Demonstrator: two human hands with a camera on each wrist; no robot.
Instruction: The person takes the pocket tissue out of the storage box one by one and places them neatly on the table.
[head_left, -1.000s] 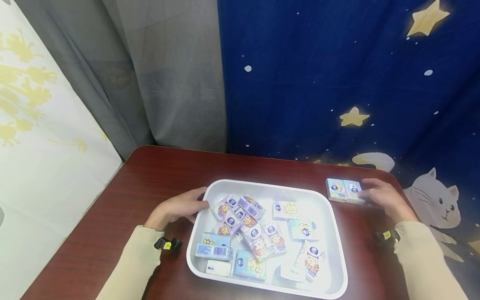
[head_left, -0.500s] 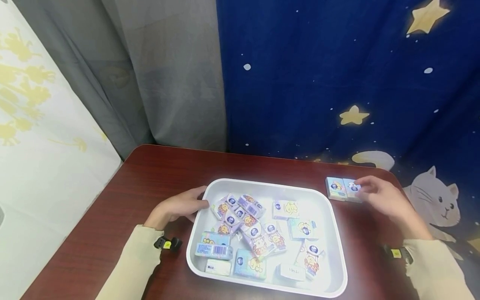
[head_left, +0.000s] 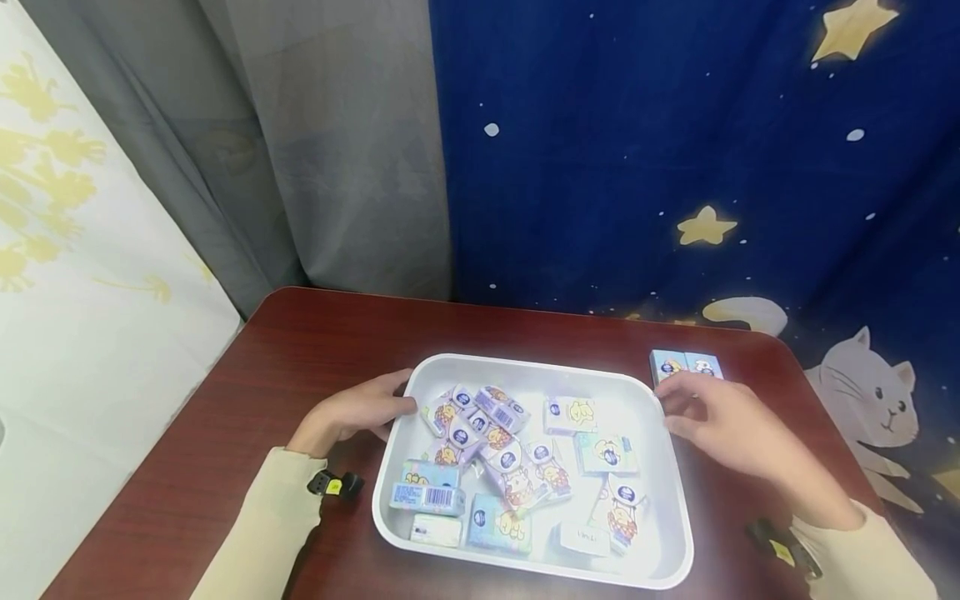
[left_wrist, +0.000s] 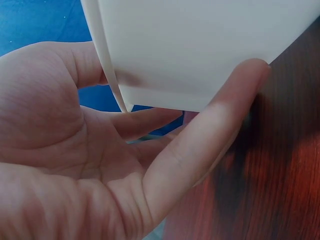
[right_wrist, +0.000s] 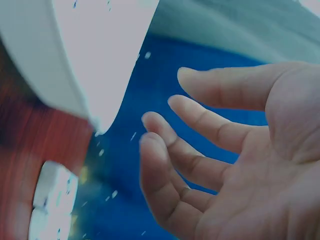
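At the left side of the white tray (head_left: 684, 533), my left hand (head_left: 358, 410) grips the rim. Its thumb lies over the edge and its fingers lie along the outer wall, as the left wrist view shows. My right hand (head_left: 720, 421) hovers by the tray's far right corner. In the right wrist view that hand (right_wrist: 225, 150) holds nothing, its fingers loosely bent and apart from the tray wall. Purple pocket tissue packs (head_left: 517, 485) and blue ones (head_left: 498, 525) lie scattered inside the tray. Beyond the right hand, two blue tissue packs (head_left: 667, 365) sit side by side, partly hidden by it.
The dark red wooden table (head_left: 360, 325) carries the tray and the two packs. Behind its far edge hangs a blue curtain (head_left: 570, 183) with stars, next to a grey curtain (head_left: 360, 167). A pale patterned cloth (head_left: 97, 317) borders the left side.
My right hand has left the two blue packs on the table and moved left and nearer, to the tray's right rim. The left hand keeps its place on the tray.
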